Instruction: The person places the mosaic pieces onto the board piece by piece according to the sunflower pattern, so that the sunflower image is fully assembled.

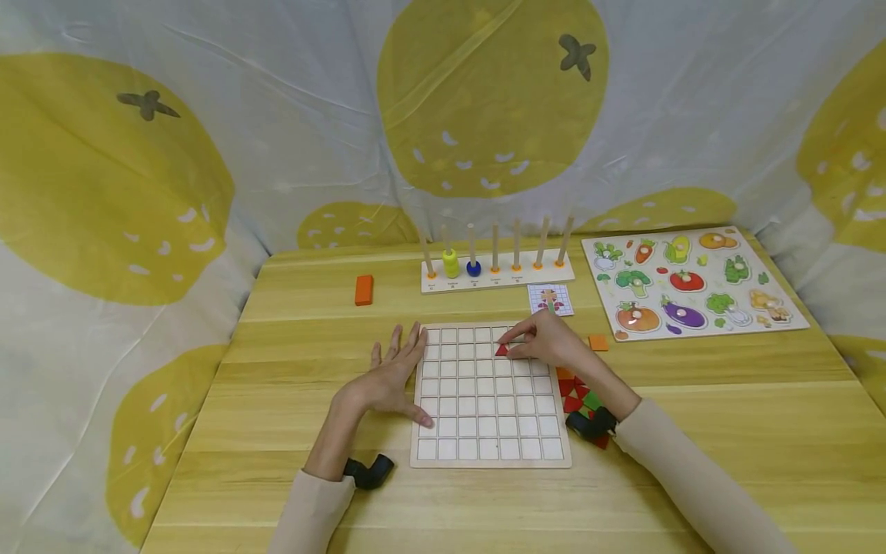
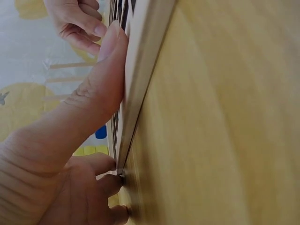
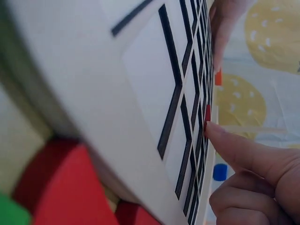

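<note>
Wooden table (image 1: 291, 369) under a lemon-print cloth, both hands working at a grid board (image 1: 488, 400)
From the head, the left hand (image 1: 388, 381) is lying flat, fingers relaxed, against the board's left edge while the right hand (image 1: 547, 342) is pinching a red triangle (image 1: 501, 350) in an upper square; the left wrist is showing the thumb (image 2: 105, 75) pressing the edge; the right wrist is showing a fingertip (image 3: 220, 136) touching the triangle (image 3: 207, 115)

Your wooden counter (image 1: 291, 492) carries: grid board (image 1: 490, 454), orange block (image 1: 364, 290), peg rack (image 1: 497, 275), pattern card (image 1: 551, 299), vegetable puzzle (image 1: 692, 283), orange tile (image 1: 598, 343), loose coloured tiles (image 1: 576, 396).
</note>
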{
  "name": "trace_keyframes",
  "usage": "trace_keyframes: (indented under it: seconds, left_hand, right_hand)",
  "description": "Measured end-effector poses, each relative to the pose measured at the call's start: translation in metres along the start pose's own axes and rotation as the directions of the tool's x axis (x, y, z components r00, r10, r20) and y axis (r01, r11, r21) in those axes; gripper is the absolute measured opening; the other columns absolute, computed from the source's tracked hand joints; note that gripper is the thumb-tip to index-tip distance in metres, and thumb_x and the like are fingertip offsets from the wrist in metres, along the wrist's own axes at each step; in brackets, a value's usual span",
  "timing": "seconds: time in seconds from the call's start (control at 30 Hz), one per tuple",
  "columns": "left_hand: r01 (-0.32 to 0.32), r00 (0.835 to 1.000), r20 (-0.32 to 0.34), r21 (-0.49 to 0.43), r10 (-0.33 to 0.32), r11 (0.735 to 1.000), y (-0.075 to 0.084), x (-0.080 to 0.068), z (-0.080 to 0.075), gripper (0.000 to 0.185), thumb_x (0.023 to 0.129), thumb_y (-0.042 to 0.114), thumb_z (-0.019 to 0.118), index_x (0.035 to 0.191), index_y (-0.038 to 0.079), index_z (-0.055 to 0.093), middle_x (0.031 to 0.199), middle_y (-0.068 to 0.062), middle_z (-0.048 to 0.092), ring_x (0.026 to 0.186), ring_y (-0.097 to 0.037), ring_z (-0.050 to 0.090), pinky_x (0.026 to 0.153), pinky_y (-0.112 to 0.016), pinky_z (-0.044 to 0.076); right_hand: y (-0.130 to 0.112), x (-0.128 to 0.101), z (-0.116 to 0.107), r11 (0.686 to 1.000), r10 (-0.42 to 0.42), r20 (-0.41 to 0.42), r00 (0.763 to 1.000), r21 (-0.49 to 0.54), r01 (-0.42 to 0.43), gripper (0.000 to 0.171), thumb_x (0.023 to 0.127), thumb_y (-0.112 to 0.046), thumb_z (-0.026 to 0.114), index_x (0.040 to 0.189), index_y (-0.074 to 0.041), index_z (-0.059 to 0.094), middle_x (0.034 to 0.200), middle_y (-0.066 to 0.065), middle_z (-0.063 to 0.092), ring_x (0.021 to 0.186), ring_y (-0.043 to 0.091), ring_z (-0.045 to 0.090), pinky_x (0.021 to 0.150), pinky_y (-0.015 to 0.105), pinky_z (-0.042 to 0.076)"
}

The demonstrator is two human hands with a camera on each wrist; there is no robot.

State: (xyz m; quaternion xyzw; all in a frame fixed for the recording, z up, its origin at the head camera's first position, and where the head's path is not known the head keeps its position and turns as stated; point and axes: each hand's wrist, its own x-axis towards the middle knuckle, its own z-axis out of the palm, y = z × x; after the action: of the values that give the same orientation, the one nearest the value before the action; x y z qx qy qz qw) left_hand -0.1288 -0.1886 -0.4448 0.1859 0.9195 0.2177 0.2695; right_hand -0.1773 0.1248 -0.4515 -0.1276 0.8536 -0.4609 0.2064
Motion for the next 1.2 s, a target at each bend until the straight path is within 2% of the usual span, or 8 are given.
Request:
trace_keyframes:
  seconds: [0.13,0.33,0.43,0.67,0.8,0.9,1.03,1.2]
  left_hand:
    - [-0.003,1.000,0.003,-0.001,0.003,1.000,-0.001,0.000,0.001,0.149,0.066,0.045,0.096,0.166,0.008,-0.009,0.173,-0.010,-0.021,0.157,-0.039,-0.027,0.122,-0.072,-0.015]
    - [-0.003,1.000,0.006,-0.010,0.003,1.000,-0.002,0.000,0.001,0.150,0.066,0.045,0.096,0.165,0.009,-0.010,0.173,-0.010,-0.022,0.157,-0.039,-0.028,0.122,-0.071,-0.015]
    - [-0.004,1.000,0.005,-0.012,0.004,1.000,-0.001,0.000,0.000,0.150,0.066,0.045,0.096,0.166,0.009,-0.010,0.173,-0.009,-0.022,0.157,-0.039,-0.028,0.122,-0.071,-0.015]
    - [-0.004,1.000,0.007,-0.011,0.004,1.000,-0.001,0.000,0.001,0.150,0.066,0.046,0.096,0.166,0.009,-0.010,0.173,-0.009,-0.022,0.157,-0.039,-0.028,0.122,-0.071,-0.016]
    - [-0.001,1.000,0.007,-0.009,0.001,1.000,-0.001,0.001,0.001,0.150,0.066,0.046,0.096,0.166,0.009,-0.010,0.173,-0.008,-0.023,0.157,-0.038,-0.028,0.122,-0.071,-0.016]
    - [-0.001,1.000,0.008,-0.010,0.001,1.000,-0.001,0.001,0.001,0.150,0.066,0.046,0.096,0.166,0.009,-0.010,0.173,-0.008,-0.022,0.157,-0.039,-0.027,0.122,-0.071,-0.015]
    - [0.000,1.000,0.012,-0.009,0.000,1.000,-0.001,0.001,0.000,0.150,0.067,0.046,0.096,0.166,0.010,-0.010,0.173,-0.008,-0.023,0.157,-0.038,-0.028,0.122,-0.071,-0.015]
    - [0.004,1.000,0.016,-0.009,-0.004,1.000,-0.002,0.000,0.000,0.150,0.067,0.047,0.095,0.165,0.011,-0.012,0.172,-0.007,-0.024,0.157,-0.038,-0.029,0.123,-0.070,-0.016]
  right_hand:
    - [-0.002,0.002,0.000,1.000,0.018,0.018,1.000,0.023,-0.018,0.018,0.086,-0.005,0.082,0.104,-0.006,0.083,0.052,0.002,0.048,0.056,0.012,0.025,0.053,0.023,0.024]
    - [-0.003,0.004,-0.001,0.999,0.018,0.037,0.999,0.026,-0.019,0.017,0.087,-0.004,0.082,0.104,-0.005,0.083,0.081,0.011,0.075,0.059,0.011,0.031,0.054,0.024,0.027]
    - [-0.003,0.005,-0.002,0.999,0.021,0.045,0.999,0.028,-0.023,0.017,0.087,-0.005,0.082,0.104,-0.006,0.083,0.084,0.016,0.076,0.058,0.011,0.025,0.054,0.024,0.026]
    - [-0.002,0.007,-0.003,0.999,0.006,0.064,0.998,0.049,-0.010,0.018,0.086,-0.004,0.082,0.104,-0.006,0.083,0.110,0.018,0.079,0.057,0.012,0.024,0.052,0.024,0.026]
    - [0.000,0.007,-0.003,0.998,-0.009,0.070,0.998,0.059,0.004,0.019,0.086,-0.005,0.082,0.105,-0.006,0.083,0.105,0.016,0.080,0.056,0.012,0.024,0.053,0.024,0.026]
    - [0.003,0.006,-0.005,0.997,-0.014,0.070,0.997,0.078,0.008,0.022,0.085,-0.007,0.084,0.108,-0.006,0.083,0.086,0.005,0.076,0.056,0.011,0.030,0.054,0.024,0.027]
    - [0.007,-0.001,-0.016,0.997,0.002,0.037,0.999,0.079,-0.005,0.027,0.087,-0.013,0.083,0.114,-0.007,0.081,0.059,-0.006,0.048,0.054,0.010,0.032,0.053,0.024,0.027]
    - [0.016,-0.019,-0.036,0.998,0.052,-0.035,0.998,0.046,-0.050,0.027,0.092,-0.020,0.079,0.117,-0.009,0.080,0.055,-0.007,0.031,0.051,0.012,0.027,0.049,0.024,0.024]
